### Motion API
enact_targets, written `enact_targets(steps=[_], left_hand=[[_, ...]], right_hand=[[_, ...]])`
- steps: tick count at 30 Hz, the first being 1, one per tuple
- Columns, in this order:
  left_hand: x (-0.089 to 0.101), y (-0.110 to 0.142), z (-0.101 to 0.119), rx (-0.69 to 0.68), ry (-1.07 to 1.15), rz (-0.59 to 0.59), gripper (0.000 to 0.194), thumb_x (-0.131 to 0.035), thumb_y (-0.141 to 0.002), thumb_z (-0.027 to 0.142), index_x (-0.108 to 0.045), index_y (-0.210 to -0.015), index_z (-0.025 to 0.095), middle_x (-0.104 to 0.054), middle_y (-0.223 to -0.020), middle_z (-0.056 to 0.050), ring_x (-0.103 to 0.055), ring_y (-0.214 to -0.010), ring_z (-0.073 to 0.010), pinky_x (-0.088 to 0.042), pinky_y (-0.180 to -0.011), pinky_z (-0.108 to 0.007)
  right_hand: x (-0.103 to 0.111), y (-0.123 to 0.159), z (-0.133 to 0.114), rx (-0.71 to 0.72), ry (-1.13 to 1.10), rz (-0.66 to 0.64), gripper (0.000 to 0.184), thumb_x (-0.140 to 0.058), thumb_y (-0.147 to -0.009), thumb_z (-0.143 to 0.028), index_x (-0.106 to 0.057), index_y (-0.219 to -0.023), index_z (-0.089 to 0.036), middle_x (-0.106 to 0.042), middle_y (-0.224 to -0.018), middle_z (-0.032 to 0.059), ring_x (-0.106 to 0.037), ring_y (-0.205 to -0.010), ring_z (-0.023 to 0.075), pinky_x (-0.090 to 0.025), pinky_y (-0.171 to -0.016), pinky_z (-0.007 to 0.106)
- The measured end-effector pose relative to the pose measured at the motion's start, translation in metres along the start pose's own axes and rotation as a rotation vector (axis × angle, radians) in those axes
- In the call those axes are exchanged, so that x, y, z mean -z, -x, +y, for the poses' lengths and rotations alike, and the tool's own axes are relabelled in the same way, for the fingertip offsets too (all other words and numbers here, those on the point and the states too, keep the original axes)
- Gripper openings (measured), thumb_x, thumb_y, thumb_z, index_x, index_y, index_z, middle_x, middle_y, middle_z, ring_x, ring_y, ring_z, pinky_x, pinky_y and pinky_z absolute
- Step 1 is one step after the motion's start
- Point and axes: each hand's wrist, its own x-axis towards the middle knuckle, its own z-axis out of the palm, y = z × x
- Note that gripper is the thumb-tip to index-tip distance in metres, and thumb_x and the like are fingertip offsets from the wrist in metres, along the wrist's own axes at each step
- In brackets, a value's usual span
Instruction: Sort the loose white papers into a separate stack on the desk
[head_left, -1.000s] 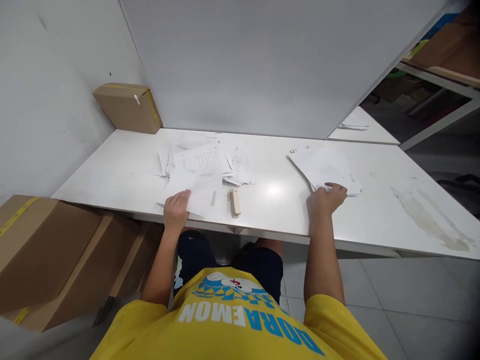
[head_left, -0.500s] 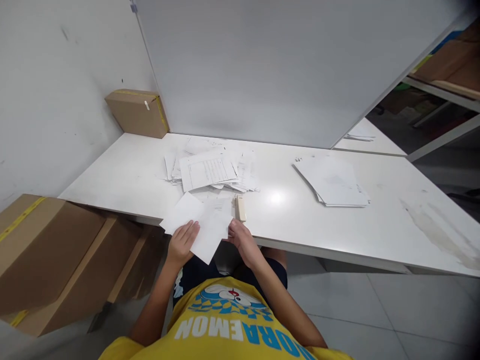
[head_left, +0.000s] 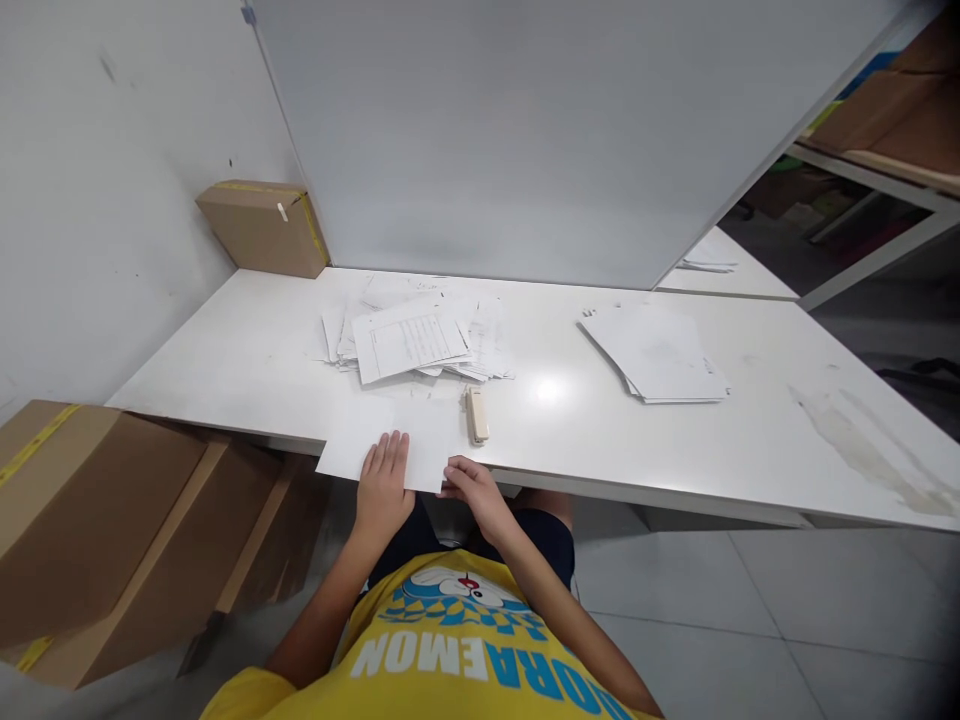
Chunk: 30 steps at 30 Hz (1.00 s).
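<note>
White sheets of paper (head_left: 352, 440) lie at the table's front edge, partly overhanging it. My left hand (head_left: 386, 475) rests flat on top of them, its fingers stretched out. At their right corner my right hand (head_left: 472, 485) pinches the paper between thumb and fingers. A beige stapler (head_left: 476, 416) lies on the table just beyond my right hand, touched by neither hand. Behind the sheets is a loose heap of printed papers (head_left: 411, 343).
Farther right on the white table (head_left: 600, 445) lies another stack of papers (head_left: 652, 352). A cardboard box (head_left: 262, 228) stands in the back left corner, against a grey partition (head_left: 480, 140). Larger cardboard boxes (head_left: 90, 520) stand on the floor at the left.
The sheets, tilted and spread apart before, now lie flatter and lined up at the table edge. My left hand has moved right and flattened on them; my right hand has shifted slightly lower.
</note>
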Motion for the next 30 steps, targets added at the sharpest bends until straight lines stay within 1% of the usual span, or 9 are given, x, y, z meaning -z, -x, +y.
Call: enact_targets(steps=[4,9,14,16,19,22,24,27,30], left_hand=[[0.002,-0.004,0.005,0.074,-0.032,-0.105,0.066,-0.052,-0.081,0.013,-0.042,-0.147,0.009,-0.047,-0.150,-0.016,-0.039,-0.142,-0.0362,-0.032,-0.115,-0.050],[0.002,-0.009,0.012,0.111,-0.039,-0.132,0.066,-0.052,-0.079,0.010,-0.045,-0.145,0.007,-0.044,-0.152,-0.016,-0.036,-0.143,-0.0380,-0.031,-0.116,-0.052],[0.016,-0.003,0.003,-0.084,0.079,-0.176,0.072,-0.050,-0.081,0.012,-0.035,-0.151,0.016,-0.038,-0.156,-0.011,-0.028,-0.148,-0.0336,-0.023,-0.120,-0.054],[0.025,0.004,-0.010,-0.115,0.147,-0.120,0.072,-0.049,-0.083,0.015,-0.032,-0.152,0.019,-0.041,-0.155,-0.010,-0.024,-0.150,-0.0325,-0.019,-0.121,-0.056],[0.033,0.012,-0.035,0.119,0.215,0.062,0.064,-0.047,-0.089,0.023,-0.032,-0.151,0.017,-0.045,-0.151,-0.014,-0.025,-0.149,-0.0344,-0.024,-0.119,-0.059],[0.031,0.014,-0.047,0.468,0.310,0.121,0.059,-0.047,-0.092,0.033,-0.038,-0.148,0.015,-0.053,-0.142,-0.018,-0.045,-0.135,-0.0348,-0.040,-0.109,-0.056],[0.024,0.015,-0.041,0.662,0.450,0.125,0.057,-0.050,-0.091,0.036,-0.041,-0.144,0.017,-0.059,-0.132,-0.017,-0.060,-0.116,-0.0298,-0.051,-0.097,-0.049],[0.010,0.019,-0.020,0.857,0.786,0.094,0.060,-0.058,-0.085,0.040,-0.043,-0.139,0.019,-0.064,-0.122,-0.015,-0.067,-0.092,-0.0219,-0.057,-0.080,-0.038],[0.004,0.021,-0.001,0.874,1.095,0.000,0.060,-0.067,-0.079,0.045,-0.051,-0.129,0.017,-0.067,-0.117,-0.014,-0.068,-0.096,-0.0234,-0.057,-0.081,-0.037]], right_hand=[[0.002,-0.004,0.000,-0.036,0.075,-0.086,0.029,-0.072,-0.068,-0.047,-0.062,-0.069,-0.019,-0.061,-0.066,-0.0003,-0.063,-0.064,0.0147,-0.053,-0.071,0.030],[0.006,-0.011,-0.004,-0.068,0.112,-0.143,0.036,-0.068,-0.071,-0.055,-0.060,-0.073,-0.019,-0.063,-0.066,0.0013,-0.065,-0.064,0.0166,-0.052,-0.066,0.029],[-0.002,-0.024,0.008,0.049,0.167,-0.020,0.035,-0.068,-0.072,-0.053,-0.054,-0.084,-0.023,-0.056,-0.066,-0.0030,-0.054,-0.053,0.0139,-0.049,-0.054,0.030],[-0.003,-0.024,0.014,0.113,0.240,-0.028,0.031,-0.067,-0.073,-0.049,-0.054,-0.085,-0.023,-0.053,-0.067,-0.0035,-0.050,-0.054,0.0135,-0.048,-0.052,0.030],[0.004,-0.017,0.016,0.198,0.337,-0.046,0.025,-0.064,-0.078,-0.046,-0.056,-0.084,-0.023,-0.052,-0.069,-0.0024,-0.049,-0.059,0.0143,-0.047,-0.055,0.029],[0.023,-0.007,0.010,0.226,0.262,-0.099,0.026,-0.064,-0.078,-0.047,-0.061,-0.089,-0.023,-0.061,-0.079,0.0002,-0.055,-0.071,0.0170,-0.048,-0.067,0.030],[0.039,0.000,0.004,0.223,0.189,-0.104,0.029,-0.066,-0.077,-0.046,-0.064,-0.094,-0.023,-0.066,-0.088,0.0014,-0.059,-0.083,0.0198,-0.048,-0.079,0.033],[0.064,0.013,0.000,0.195,0.186,-0.075,0.031,-0.069,-0.075,-0.045,-0.068,-0.099,-0.024,-0.070,-0.097,0.0023,-0.060,-0.093,0.0232,-0.046,-0.092,0.037],[0.083,0.030,-0.002,0.226,0.264,0.012,0.031,-0.069,-0.077,-0.047,-0.070,-0.099,-0.026,-0.071,-0.100,0.0033,-0.060,-0.097,0.0253,-0.045,-0.095,0.040]])
